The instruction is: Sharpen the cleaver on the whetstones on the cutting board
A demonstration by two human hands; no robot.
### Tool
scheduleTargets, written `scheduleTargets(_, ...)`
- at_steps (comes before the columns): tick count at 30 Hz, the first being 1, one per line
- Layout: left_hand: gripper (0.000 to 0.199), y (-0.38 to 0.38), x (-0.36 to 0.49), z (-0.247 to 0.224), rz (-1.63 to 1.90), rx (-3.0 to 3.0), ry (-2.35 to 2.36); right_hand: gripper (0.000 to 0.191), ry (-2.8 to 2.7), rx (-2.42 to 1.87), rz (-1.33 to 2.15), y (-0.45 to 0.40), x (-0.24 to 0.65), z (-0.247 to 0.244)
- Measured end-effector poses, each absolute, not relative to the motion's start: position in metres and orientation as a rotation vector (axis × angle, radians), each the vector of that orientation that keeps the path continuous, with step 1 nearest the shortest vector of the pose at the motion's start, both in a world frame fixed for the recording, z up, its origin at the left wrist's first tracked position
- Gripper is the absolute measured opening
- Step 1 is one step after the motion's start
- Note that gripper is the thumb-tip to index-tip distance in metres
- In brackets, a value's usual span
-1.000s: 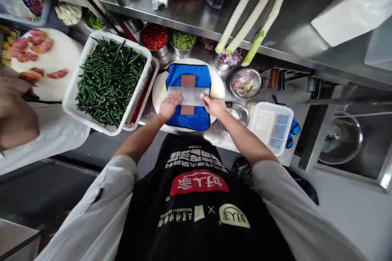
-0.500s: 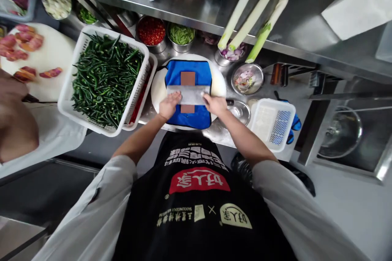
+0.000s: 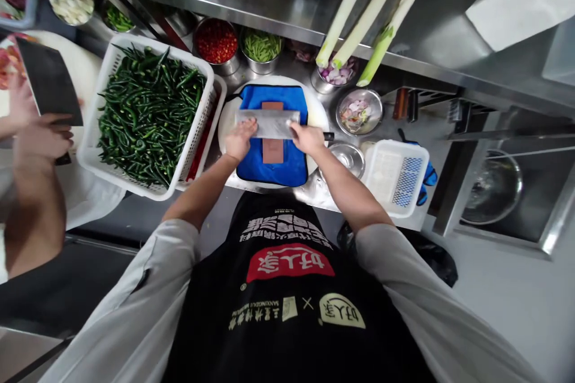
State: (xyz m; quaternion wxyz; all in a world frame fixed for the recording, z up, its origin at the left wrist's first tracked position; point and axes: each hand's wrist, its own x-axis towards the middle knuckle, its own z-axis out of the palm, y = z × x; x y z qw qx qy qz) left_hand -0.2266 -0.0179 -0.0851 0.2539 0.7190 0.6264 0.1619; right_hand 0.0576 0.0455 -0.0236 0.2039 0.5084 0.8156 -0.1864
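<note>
A cleaver [image 3: 275, 124] with a broad grey blade lies crosswise over the brown whetstone [image 3: 272, 151], hiding its middle. My right hand [image 3: 309, 137] grips it at the handle end, thumb on the blade; the dark handle tip sticks out to the right. The fingers of my left hand [image 3: 240, 140] press on the blade's left end. Under the stone is a blue cloth [image 3: 294, 167], spread on a round white cutting board [image 3: 318, 109].
Left stands a white basket [image 3: 84, 152] of green chillies. Beyond it a co-worker's hands [image 3: 40, 137] hold another cleaver [image 3: 51, 81]. Bowls of chopped red chillies [image 3: 218, 42] and green slices [image 3: 262, 46] stand behind; leeks [image 3: 350, 9] overhang the shelf. A white plastic basket [image 3: 398, 179] is right.
Both my hands have pushed the cleaver away from me along the whetstone, slightly to the left. At the far left, the co-worker's cleaver has come into clear view over the board.
</note>
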Motion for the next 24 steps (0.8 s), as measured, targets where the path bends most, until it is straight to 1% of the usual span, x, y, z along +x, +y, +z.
scheduleTargets(2, 0.055, -0.026, -0.227, -0.082, 0.44, 1.927, 1.703, 0.065, 2.279, 1.411, -0.529, 0.037, 0.058, -0.021)
scheduleTargets(5, 0.057, -0.103, -0.21, -0.073, 0.335, 1.919, 1.634, 0.058, 2.201, 1.302, -0.606, -0.027, 0.078, -0.013)
scheduleTargets(7, 0.055, -0.141, -0.199, -0.069, 0.305, 1.912, 1.634, 0.058, 2.168, 1.249, -0.635, -0.054, 0.089, -0.012)
scheduleTargets(9, 0.055, -0.129, -0.201, -0.071, 0.321, 1.925, 1.67, 0.057, 2.18, 1.272, -0.618, -0.041, 0.087, -0.016)
scheduleTargets(11, 0.057, -0.075, -0.213, -0.077, 0.377, 1.954, 1.713, 0.058, 2.227, 1.346, -0.568, 0.004, 0.073, -0.022)
scheduleTargets(13, 0.055, -0.02, -0.226, -0.082, 0.44, 1.988, 1.723, 0.063, 2.276, 1.423, -0.511, 0.046, 0.059, -0.026)
scheduleTargets(14, 0.054, -0.005, -0.229, -0.083, 0.456, 1.998, 1.721, 0.066, 2.289, 1.446, -0.496, 0.055, 0.055, -0.027)
scheduleTargets(16, 0.054, -0.017, -0.226, -0.081, 0.445, 2.01, 1.698, 0.067, 2.269, 1.446, -0.507, 0.038, 0.06, -0.023)
scheduleTargets(19, 0.058, -0.097, -0.205, -0.075, 0.395, 2.02, 1.621, 0.06, 2.17, 1.349, -0.591, -0.032, 0.086, -0.014)
scheduleTargets(21, 0.057, -0.13, -0.196, -0.074, 0.39, 2.037, 1.568, 0.058, 2.145, 1.322, -0.612, -0.057, 0.098, -0.013)
scheduleTargets(22, 0.058, -0.128, -0.197, -0.075, 0.392, 2.045, 1.553, 0.058, 2.146, 1.329, -0.608, -0.054, 0.099, -0.015)
scheduleTargets(24, 0.06, -0.088, -0.208, -0.08, 0.398, 2.062, 1.54, 0.061, 2.172, 1.377, -0.571, -0.02, 0.09, -0.02)
